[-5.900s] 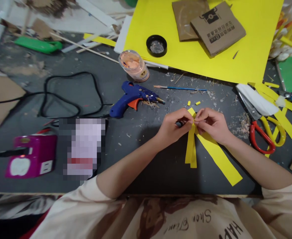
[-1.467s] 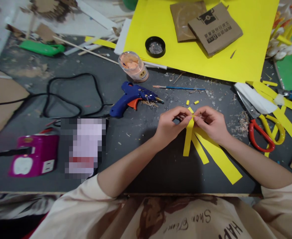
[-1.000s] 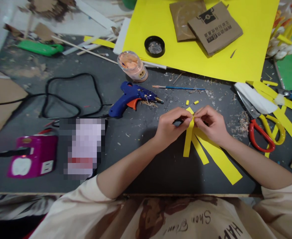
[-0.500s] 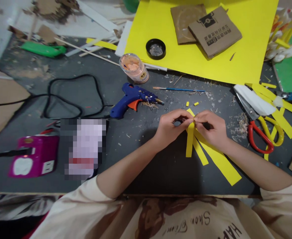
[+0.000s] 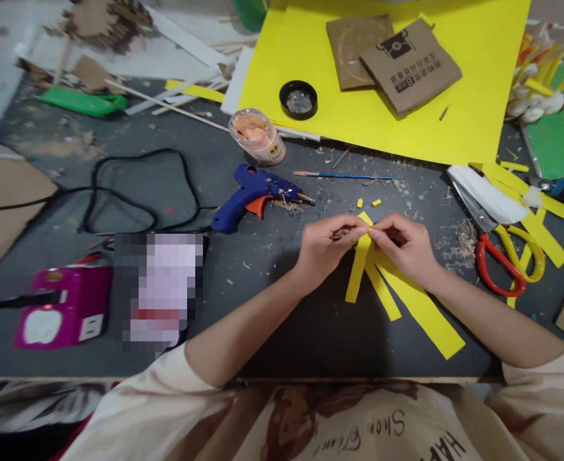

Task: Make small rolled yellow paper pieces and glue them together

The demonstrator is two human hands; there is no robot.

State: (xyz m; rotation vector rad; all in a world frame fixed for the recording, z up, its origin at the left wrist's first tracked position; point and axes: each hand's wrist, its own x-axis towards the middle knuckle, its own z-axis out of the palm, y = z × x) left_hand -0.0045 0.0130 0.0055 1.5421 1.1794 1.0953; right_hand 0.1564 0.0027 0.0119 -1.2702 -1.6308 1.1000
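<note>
Strips [image 5: 357,272] of flat yellow paper fan out from one pinched end, their long axes running toward the person and their free ends on the grey, crumb-strewn worktop [image 5: 272,282]. Left hand [image 5: 324,246] and right hand [image 5: 404,246] meet there, fingers clenched on the far ends. A blue glue gun [image 5: 253,192] lies beyond. The brown cardboard packet [image 5: 409,64] bears black print; only an "8" reads.

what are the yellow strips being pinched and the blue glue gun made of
The yellow strips, pinched by the left hand and right hand, look like thin matte paper or card: flat, clean-cut edges, slight bend. The glue gun looks like moulded plastic, faintly glossy blue with an orange trigger.
</note>
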